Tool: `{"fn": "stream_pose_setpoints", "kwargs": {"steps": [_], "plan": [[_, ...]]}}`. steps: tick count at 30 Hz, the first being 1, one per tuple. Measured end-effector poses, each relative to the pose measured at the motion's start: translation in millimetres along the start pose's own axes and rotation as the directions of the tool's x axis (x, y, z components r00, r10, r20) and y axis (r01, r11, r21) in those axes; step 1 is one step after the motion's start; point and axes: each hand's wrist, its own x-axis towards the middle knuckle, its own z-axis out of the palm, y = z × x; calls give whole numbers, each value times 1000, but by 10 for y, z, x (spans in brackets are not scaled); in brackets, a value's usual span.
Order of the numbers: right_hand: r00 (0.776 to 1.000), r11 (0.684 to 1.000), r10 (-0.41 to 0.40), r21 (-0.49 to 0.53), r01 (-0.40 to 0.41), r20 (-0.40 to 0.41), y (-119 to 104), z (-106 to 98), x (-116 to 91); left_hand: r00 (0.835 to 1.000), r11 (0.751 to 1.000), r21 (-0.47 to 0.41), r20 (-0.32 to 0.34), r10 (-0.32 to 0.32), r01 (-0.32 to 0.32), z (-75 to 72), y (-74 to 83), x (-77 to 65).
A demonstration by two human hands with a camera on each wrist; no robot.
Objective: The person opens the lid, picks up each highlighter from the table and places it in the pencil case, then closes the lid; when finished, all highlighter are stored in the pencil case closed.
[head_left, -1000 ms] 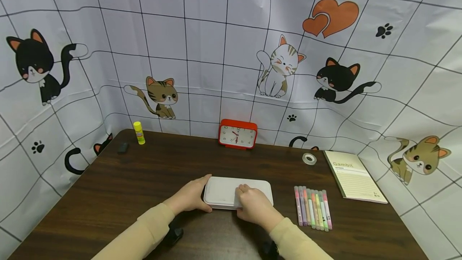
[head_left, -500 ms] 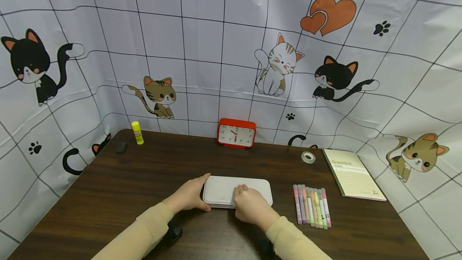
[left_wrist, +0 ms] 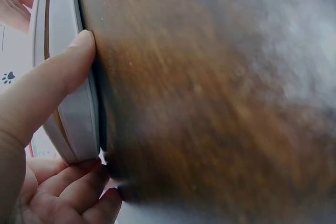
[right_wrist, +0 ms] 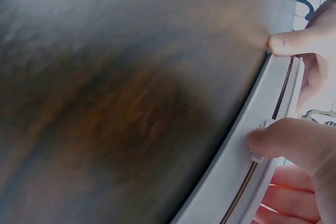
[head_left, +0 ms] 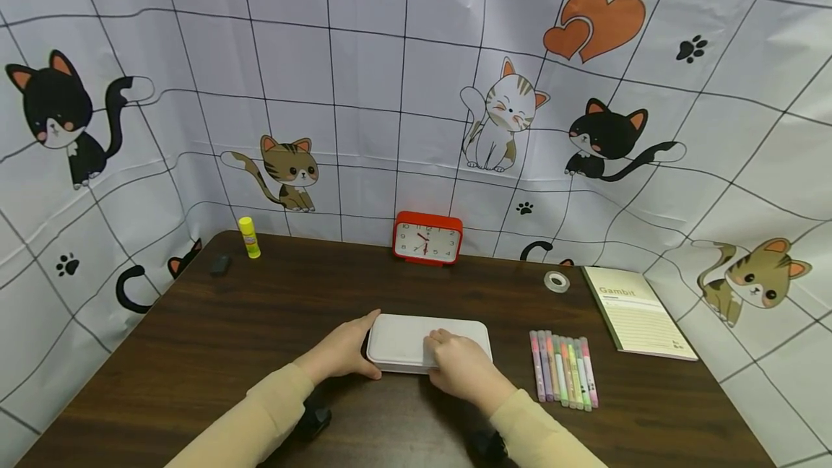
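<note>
A white zippered pencil case (head_left: 403, 338) lies flat on the dark wooden table, long side toward me. My left hand (head_left: 341, 349) grips its left end; in the left wrist view the thumb (left_wrist: 68, 69) presses the front side and the fingers (left_wrist: 79, 187) wrap round the end. At the front edge, right of the middle, my right hand (head_left: 464, 370) pinches the zipper pull (right_wrist: 257, 156). Its thumb (right_wrist: 278, 136) lies over the pull, with the other fingers above the lid. A narrow dark line runs along the zipper on both sides of the pull.
Several pastel markers (head_left: 564, 370) lie in a row to the right. Beyond them are a notebook (head_left: 640, 316) and a tape roll (head_left: 556, 282). A red clock (head_left: 427, 239) stands at the back, with a yellow glue stick (head_left: 250, 238) and small dark block (head_left: 221, 266) at back left.
My right hand has shifted slightly to the right along the front edge of the pencil case since half a second ago. The left hand keeps its grip on the left end.
</note>
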Motion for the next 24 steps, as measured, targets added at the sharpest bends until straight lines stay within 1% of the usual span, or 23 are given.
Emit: {"fn": "stream_pose_setpoints", "kwargs": {"steps": [5,12,16,20,24], "plan": [[999,999,-9,35,10,-32,44,16,-32,1000,1000,-12,28,-8,8,-20,-9,4],[999,996,-11,93,16,-49,95,14,-67,998,999,-24,46,-47,48,-45,-20,18],[999,997,-14,80,17,-46,110,6,-74,997,998,-22,47,-60,61,-49,-12,17],[999,998,-18,53,20,-45,131,-9,-115,997,998,-16,52,-57,58,-45,-1,20],[998,999,-16,46,18,-54,173,-33,-171,998,998,-21,46,-54,55,-49,5,20]]}}
